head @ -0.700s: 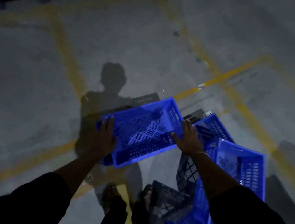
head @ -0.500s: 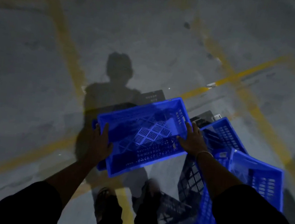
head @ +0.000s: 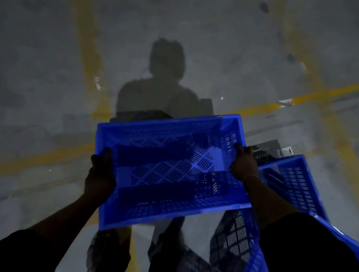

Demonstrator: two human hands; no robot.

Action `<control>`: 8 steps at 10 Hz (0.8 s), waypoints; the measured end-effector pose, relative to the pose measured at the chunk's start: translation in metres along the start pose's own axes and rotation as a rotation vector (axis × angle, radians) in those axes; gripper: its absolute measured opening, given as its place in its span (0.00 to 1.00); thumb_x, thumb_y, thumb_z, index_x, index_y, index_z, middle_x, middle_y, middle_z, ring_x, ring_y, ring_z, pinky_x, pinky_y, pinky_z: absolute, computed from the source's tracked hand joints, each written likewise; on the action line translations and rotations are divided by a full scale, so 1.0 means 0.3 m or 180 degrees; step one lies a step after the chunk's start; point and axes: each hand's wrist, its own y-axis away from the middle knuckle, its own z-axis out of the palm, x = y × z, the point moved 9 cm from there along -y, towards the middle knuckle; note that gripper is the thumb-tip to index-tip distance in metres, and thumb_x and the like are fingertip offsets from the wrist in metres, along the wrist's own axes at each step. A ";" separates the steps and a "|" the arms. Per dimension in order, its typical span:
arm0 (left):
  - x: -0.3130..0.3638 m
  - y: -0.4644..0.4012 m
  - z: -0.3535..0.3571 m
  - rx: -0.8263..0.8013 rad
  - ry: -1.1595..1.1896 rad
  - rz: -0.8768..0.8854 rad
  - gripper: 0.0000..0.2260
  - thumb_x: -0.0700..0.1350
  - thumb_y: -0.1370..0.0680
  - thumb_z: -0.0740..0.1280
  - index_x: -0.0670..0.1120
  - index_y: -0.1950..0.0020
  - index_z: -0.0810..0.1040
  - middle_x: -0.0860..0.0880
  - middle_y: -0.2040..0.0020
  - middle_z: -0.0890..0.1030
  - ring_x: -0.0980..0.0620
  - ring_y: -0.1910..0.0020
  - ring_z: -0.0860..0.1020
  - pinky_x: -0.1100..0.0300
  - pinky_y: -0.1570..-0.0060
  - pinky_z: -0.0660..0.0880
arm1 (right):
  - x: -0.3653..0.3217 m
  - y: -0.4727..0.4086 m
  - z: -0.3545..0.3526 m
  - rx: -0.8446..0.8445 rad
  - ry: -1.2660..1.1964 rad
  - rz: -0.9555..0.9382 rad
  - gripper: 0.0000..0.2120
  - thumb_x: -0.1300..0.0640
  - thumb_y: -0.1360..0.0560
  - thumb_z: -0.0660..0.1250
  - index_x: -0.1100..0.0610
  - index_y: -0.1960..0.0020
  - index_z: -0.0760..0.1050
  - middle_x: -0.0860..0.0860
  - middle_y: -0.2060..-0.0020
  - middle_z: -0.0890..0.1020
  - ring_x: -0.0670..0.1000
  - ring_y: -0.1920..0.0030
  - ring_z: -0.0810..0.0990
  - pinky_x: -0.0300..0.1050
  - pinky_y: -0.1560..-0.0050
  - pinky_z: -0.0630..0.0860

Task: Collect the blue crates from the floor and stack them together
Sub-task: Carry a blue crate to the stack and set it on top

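While both hands hold it off the floor, the crate (head: 170, 168) sits mid-frame, open side up, slotted base showing, tilted a bit with its far right corner higher. Left hand (head: 100, 176) grips the left short rim, fingers curled over the edge; right hand (head: 244, 164) grips the right short rim, fingers hooked inside the wall, a thin bangle (head: 253, 177) on that wrist. Dark sleeves (head: 316, 265) cover both arms near the camera. More crates (head: 299, 184) lie to the right on the floor, one tipped behind the right forearm, another lower right with its lattice side facing up; how they nest is hard to tell in the dim light. Floor (head: 34, 73) is grey concrete crossed by yellow lines (head: 88, 41). A person's shadow (head: 164, 84) falls on the floor just beyond the held crate. Feet (head: 109, 254) show below it, blurred.
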 end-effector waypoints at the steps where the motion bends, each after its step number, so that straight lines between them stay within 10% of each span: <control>1: -0.015 0.013 -0.010 -0.0169 0.0113 0.0086 0.35 0.33 0.23 0.67 0.42 0.19 0.56 0.32 0.35 0.64 0.37 0.62 0.74 0.47 0.70 0.73 | -0.008 0.016 -0.030 0.0092 0.0157 -0.0181 0.34 0.71 0.23 0.63 0.53 0.21 0.60 0.64 0.25 0.58 0.70 0.52 0.79 0.53 0.58 0.72; 3: 0.045 0.125 -0.215 0.0087 -0.0130 0.0227 0.31 0.37 0.19 0.63 0.44 0.18 0.53 0.33 0.33 0.63 0.42 0.65 0.73 0.52 0.69 0.68 | -0.058 0.148 -0.132 0.0130 0.0194 -0.0347 0.33 0.69 0.23 0.64 0.55 0.21 0.61 0.64 0.28 0.63 0.70 0.46 0.76 0.61 0.52 0.77; 4: 0.083 0.252 -0.398 0.0328 -0.0050 0.0054 0.23 0.55 0.15 0.56 0.49 0.21 0.61 0.37 0.30 0.68 0.35 0.47 0.78 0.45 0.51 0.78 | -0.113 0.266 -0.234 0.0094 0.0206 -0.0459 0.34 0.68 0.24 0.64 0.55 0.21 0.61 0.65 0.27 0.62 0.71 0.40 0.74 0.62 0.47 0.76; 5: 0.043 0.395 -0.580 0.0596 0.0403 -0.0340 0.36 0.73 0.21 0.48 0.49 0.26 0.67 0.46 0.40 0.75 0.37 0.36 0.76 0.42 0.38 0.72 | -0.212 0.420 -0.352 0.0074 0.0191 -0.0629 0.32 0.66 0.22 0.63 0.55 0.20 0.59 0.65 0.25 0.60 0.71 0.39 0.74 0.63 0.46 0.77; 6: -0.004 0.572 -0.756 0.0758 0.0604 -0.0619 0.34 0.73 0.21 0.50 0.49 0.28 0.69 0.48 0.42 0.75 0.38 0.38 0.77 0.43 0.40 0.73 | -0.339 0.595 -0.475 0.0144 0.0271 -0.0848 0.31 0.66 0.21 0.62 0.56 0.20 0.58 0.66 0.25 0.59 0.71 0.42 0.75 0.61 0.50 0.76; 8: -0.113 0.893 -1.036 0.0940 -0.0127 -0.0231 0.40 0.37 0.23 0.69 0.46 0.17 0.51 0.32 0.25 0.61 0.30 0.59 0.80 0.43 0.66 0.78 | -0.618 0.894 -0.674 0.0404 0.0153 -0.1389 0.33 0.65 0.22 0.61 0.52 0.19 0.58 0.65 0.29 0.63 0.69 0.53 0.77 0.56 0.60 0.72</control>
